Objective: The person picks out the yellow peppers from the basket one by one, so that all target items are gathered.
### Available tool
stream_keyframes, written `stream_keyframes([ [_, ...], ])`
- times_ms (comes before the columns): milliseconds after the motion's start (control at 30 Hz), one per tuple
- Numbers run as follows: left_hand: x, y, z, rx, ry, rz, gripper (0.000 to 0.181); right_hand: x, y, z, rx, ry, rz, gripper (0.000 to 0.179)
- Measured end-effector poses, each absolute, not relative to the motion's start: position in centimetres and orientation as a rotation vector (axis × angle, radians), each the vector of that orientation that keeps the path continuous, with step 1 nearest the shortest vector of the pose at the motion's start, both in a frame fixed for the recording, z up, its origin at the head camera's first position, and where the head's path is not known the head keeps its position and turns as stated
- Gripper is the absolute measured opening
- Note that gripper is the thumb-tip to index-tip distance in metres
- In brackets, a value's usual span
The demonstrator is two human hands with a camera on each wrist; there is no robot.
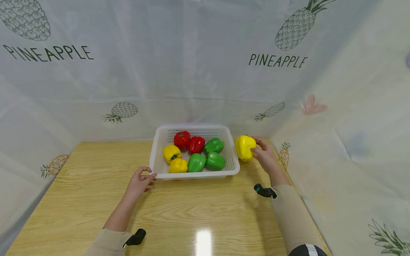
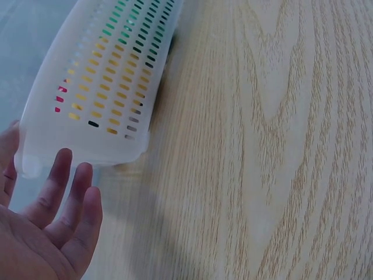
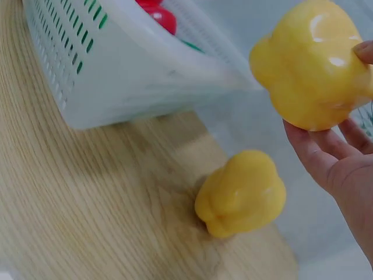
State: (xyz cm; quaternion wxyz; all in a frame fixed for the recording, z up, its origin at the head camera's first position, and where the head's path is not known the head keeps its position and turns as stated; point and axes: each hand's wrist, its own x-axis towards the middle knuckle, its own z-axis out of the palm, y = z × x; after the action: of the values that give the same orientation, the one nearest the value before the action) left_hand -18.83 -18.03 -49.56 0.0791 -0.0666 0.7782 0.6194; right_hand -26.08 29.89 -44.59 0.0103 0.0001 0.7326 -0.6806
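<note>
A white plastic basket (image 1: pixel 194 175) stands at the back of the table, holding two red, two yellow and three green peppers. My left hand (image 1: pixel 141 183) pinches its front left corner, thumb and index finger at the rim; the other fingers (image 2: pixel 81 204) are loosely spread beside the wall. To the right of the basket, my right hand (image 1: pixel 265 156) grips a yellow bell pepper (image 1: pixel 245 147), raised off the table, with thumb and fingers around it. Below it, a second yellow bell pepper (image 3: pixel 242 192) lies on the table in the right wrist view, mostly hidden from the head view.
The wooden table (image 1: pixel 192 206) ends just behind the basket and close to my right arm. A pale curtain (image 1: pixel 192 71) printed with pineapples hangs behind and along the sides. Black wrist-camera mounts (image 1: pixel 265 191) stick out from both sleeves.
</note>
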Motion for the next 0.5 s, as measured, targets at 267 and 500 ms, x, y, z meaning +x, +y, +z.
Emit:
stream_keyframes([
  [267, -19.0, -18.0, -49.6, -0.211, 2.327, 1.857, 0.032, -25.5, 31.4, -45.4, 0.02, 2.313, -2.182, 0.055],
  [500, -18.7, -17.9, -49.4, -0.214, 2.325, 1.858, 0.032, -24.9, 32.5, -46.0, 0.101, 2.303, -2.21, 0.056],
])
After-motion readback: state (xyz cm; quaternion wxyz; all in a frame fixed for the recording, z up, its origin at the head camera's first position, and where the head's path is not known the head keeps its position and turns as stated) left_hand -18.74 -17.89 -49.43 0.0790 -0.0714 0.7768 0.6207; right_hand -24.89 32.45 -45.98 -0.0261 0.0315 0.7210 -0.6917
